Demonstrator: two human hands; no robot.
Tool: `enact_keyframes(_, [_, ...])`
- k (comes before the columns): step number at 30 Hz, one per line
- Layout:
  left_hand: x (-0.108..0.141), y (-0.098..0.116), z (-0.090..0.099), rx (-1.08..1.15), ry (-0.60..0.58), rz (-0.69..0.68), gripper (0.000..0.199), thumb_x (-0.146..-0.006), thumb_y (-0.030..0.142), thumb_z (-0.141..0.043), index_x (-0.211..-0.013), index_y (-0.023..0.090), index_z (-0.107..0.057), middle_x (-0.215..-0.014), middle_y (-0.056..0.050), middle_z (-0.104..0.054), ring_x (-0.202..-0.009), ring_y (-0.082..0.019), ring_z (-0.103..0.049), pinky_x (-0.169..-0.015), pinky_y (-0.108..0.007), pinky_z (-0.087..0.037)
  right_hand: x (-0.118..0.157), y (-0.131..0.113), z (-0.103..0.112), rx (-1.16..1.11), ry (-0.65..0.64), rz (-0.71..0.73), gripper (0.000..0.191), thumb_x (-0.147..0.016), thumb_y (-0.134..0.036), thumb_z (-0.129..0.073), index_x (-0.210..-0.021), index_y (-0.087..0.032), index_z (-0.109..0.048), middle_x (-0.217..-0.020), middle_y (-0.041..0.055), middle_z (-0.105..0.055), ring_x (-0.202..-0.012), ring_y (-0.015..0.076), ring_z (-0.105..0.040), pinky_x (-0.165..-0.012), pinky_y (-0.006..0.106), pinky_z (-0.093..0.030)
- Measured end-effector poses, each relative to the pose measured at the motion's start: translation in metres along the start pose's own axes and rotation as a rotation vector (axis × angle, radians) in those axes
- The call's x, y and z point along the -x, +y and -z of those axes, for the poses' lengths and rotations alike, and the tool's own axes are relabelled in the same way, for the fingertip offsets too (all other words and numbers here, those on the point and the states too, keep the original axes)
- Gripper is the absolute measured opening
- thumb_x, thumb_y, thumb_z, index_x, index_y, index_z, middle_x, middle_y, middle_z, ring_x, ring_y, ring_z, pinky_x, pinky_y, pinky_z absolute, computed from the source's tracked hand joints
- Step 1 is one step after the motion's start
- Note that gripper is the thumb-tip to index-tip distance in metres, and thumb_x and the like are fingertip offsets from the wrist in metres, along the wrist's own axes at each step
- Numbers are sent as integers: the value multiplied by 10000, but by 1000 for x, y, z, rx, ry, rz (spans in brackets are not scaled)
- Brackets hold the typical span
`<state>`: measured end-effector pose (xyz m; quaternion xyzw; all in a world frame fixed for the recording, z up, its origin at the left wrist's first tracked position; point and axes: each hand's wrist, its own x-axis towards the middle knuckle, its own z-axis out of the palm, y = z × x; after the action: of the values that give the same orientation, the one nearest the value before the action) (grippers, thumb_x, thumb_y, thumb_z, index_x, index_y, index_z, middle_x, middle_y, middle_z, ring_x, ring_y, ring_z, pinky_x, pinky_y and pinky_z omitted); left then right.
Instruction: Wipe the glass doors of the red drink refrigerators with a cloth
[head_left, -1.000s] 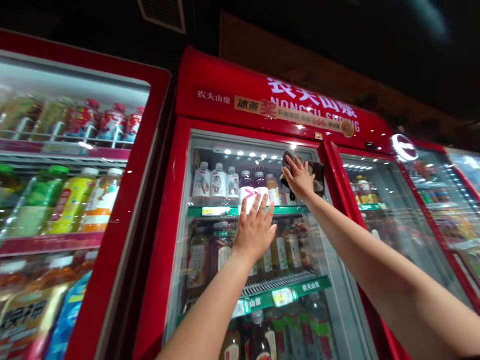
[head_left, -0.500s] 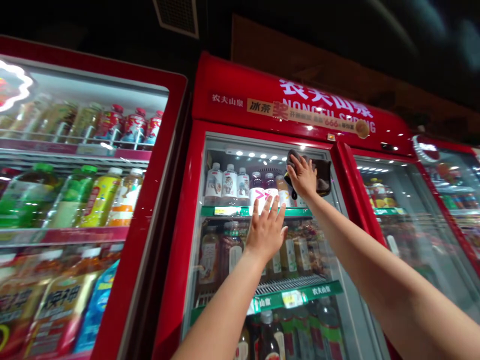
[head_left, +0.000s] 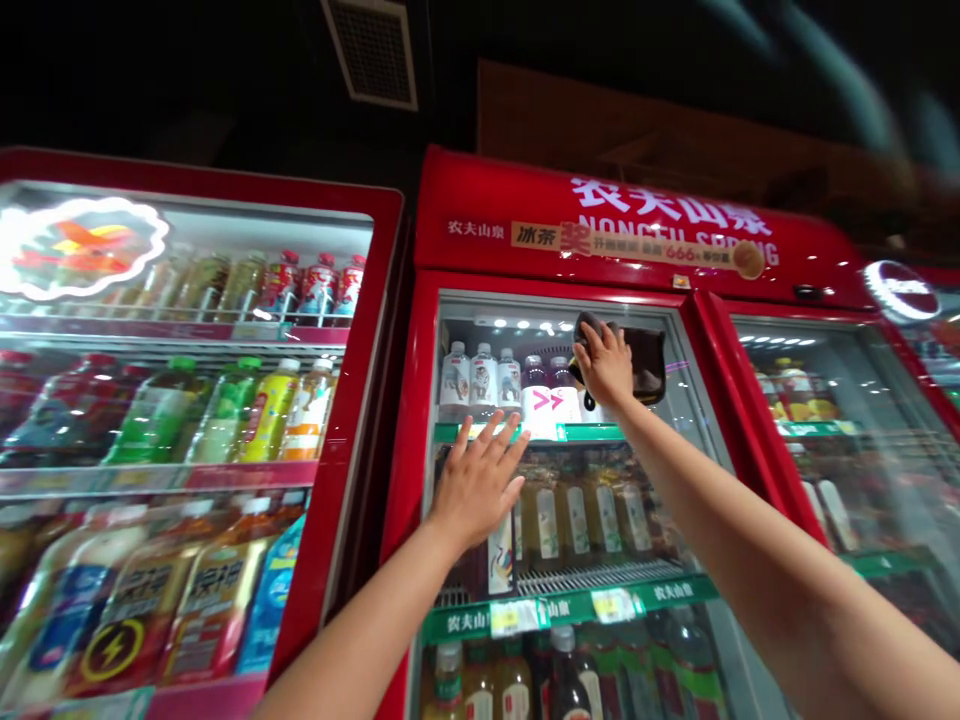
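Note:
My right hand (head_left: 606, 365) presses a dark cloth (head_left: 587, 325) to the upper part of a glass fridge door (head_left: 712, 500). The fingers lie over the cloth, and a dark rectangular patch (head_left: 649, 367) shows beside them; I cannot tell whether it is more cloth or a reflection. My left hand (head_left: 478, 485) is lower and to the left, palm toward the glass with the fingers spread, holding nothing. Whether its palm touches the glass is hidden. Behind the door, white-labelled bottles (head_left: 482, 380) stand on the top shelf, with several rows of drinks below.
A red door frame (head_left: 411, 420) and a red header sign (head_left: 495, 255) border the glass. Another drinks fridge (head_left: 352, 330) stands to the left with a lit sign (head_left: 82, 245). To the right is a second glass door (head_left: 802, 380). A vent (head_left: 373, 50) is overhead.
My left hand has moved left and slightly down across the door. My right hand and the cloth have shifted slightly left on the glass. The view has turned, showing more of the left fridge.

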<state>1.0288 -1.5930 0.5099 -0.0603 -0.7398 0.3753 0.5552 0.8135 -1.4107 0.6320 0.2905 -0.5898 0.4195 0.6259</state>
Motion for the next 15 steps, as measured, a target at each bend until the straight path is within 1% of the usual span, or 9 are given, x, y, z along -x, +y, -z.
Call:
enact_keyframes(2, [4, -10, 3, -11, -26, 18, 603, -992, 480, -488, -1551, 299, -351, -1636, -17, -362, -1533, -248, -273, -1261, -534, -190, -3, -24, -10, -27, -12, 29, 549, -981, -519, -424, -1474, -295, -517, -1592, 79, -426, -1508, 420, -271, -1146, 686, -333])
enact_keyframes(4, [6, -13, 2, -8, -43, 20, 598, -996, 492, -473, -1547, 287, -359, -1640, -22, -352, -1534, -258, -270, -1258, -539, -196, 5, -36, -10, -46, -72, 155, 548, -971, -517, -462, -1464, -290, -535, -1586, 63, -439, -1517, 396, -264, -1176, 625, -339])
enact_keyframes(5, [6, -13, 2, -3, -48, 19, 597, -998, 494, -466, -1546, 281, -361, -1645, -23, -340, -1535, -261, -265, -1258, -540, -196, 11, -37, -6, -62, -112, 244, 535, -967, -511, -481, -1454, -298, -547, -1579, 48, -451, -1516, 376, -280, -1185, 592, -348])
enact_keyframes(7, [7, -11, 1, 7, -56, 27, 596, -1003, 491, -449, -1550, 270, -356, -1655, -23, -315, -1540, -266, -252, -1260, -541, -191, 24, -30, 6, -105, -181, 409, 489, -969, -481, -502, -1425, -320, -575, -1559, 16, -481, -1490, 327, -354, -1189, 529, -374])
enact_keyframes(8, [8, -9, 0, 11, -61, 32, 598, -1006, 489, -439, -1554, 267, -350, -1659, -22, -305, -1542, -267, -244, -1262, -541, -186, 29, -24, 11, -126, -196, 451, 460, -974, -460, -504, -1406, -331, -590, -1546, 4, -498, -1463, 304, -403, -1183, 504, -391])
enact_keyframes(9, [9, -8, 0, 14, -67, 36, 601, -1008, 488, -431, -1559, 265, -342, -1662, -20, -297, -1544, -268, -238, -1264, -540, -180, 31, -20, 14, -138, -184, 435, 435, -978, -437, -504, -1386, -329, -609, -1529, 4, -519, -1430, 291, -451, -1172, 483, -408])
enact_keyframes(11, [10, -6, 1, 15, -83, 39, 611, -1009, 489, -418, -1569, 263, -324, -1665, -18, -288, -1550, -266, -221, -1269, -538, -164, 26, -22, 11, -133, -107, 289, 409, -983, -390, -505, -1356, -288, -639, -1498, 40, -552, -1386, 295, -498, -1153, 470, -426])
enact_keyframes(13, [11, -5, 1, 12, -98, 39, 616, -1009, 489, -411, -1575, 267, -311, -1667, -14, -281, -1555, -261, -206, -1272, -534, -153, 14, -40, -1, -117, -28, 139, 426, -990, -352, -492, -1370, -220, -632, -1500, 95, -543, -1417, 331, -448, -1169, 506, -391])
enact_keyframes(15, [12, -6, 2, 6, -113, 34, 613, -1013, 491, -398, -1575, 263, -311, -1670, -17, -273, -1555, -263, -206, -1270, -535, -161, 4, -69, -16, -117, -1, 90, 454, -990, -356, -490, -1402, -202, -605, -1527, 103, -512, -1462, 368, -371, -1183, 553, -357])
